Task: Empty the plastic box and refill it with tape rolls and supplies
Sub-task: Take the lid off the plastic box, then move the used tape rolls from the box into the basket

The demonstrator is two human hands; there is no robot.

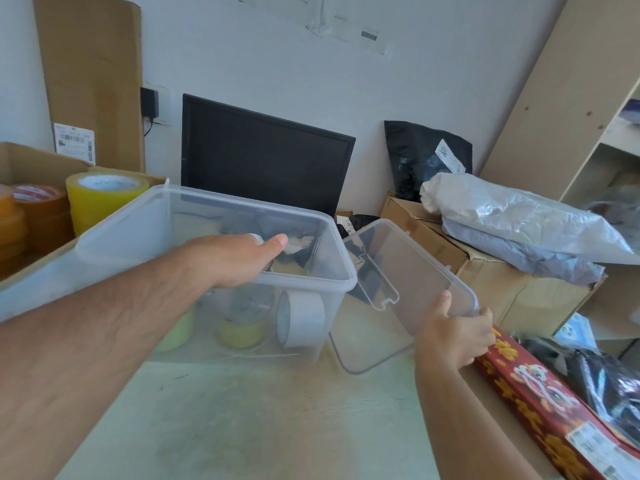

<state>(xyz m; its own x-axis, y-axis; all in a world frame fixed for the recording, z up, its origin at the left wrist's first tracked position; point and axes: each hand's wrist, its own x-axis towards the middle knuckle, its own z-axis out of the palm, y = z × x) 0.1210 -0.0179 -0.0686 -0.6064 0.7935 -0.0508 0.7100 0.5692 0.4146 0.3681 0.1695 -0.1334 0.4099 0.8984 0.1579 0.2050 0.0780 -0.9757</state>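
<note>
Closed round the near edge of the clear lid (391, 289) is the grip of the right hand (453, 336), with the thumb on top and the fingers curled over the rim. The lid is held tilted, just right of the plastic box (145, 220), which stands open on the desk (259, 410) at the centre of the frame.

The left hand (232, 258) is reached over the near rim into the box. Its fingers are hidden below the rim, so it cannot be told whether this grip is closed on anything. Dark and pale things at the back of the box are blurred by the wall and cannot be named.

Behind the box a black monitor (263, 157) is seen. At the left edge a cardboard box (20, 161) is cut off, with a big yellow roll (104, 199) and brown rolls (38, 209). At the right, grey bags (519, 216) are laid on a carton (512, 289). A red box (540, 403) is cut off at the lower right.

Through the front wall of the plastic box are seen a white tape roll (301, 318) set on its edge, a pale yellow roll (240, 332) and a light green roll (176, 334) partly covered by the left forearm.
</note>
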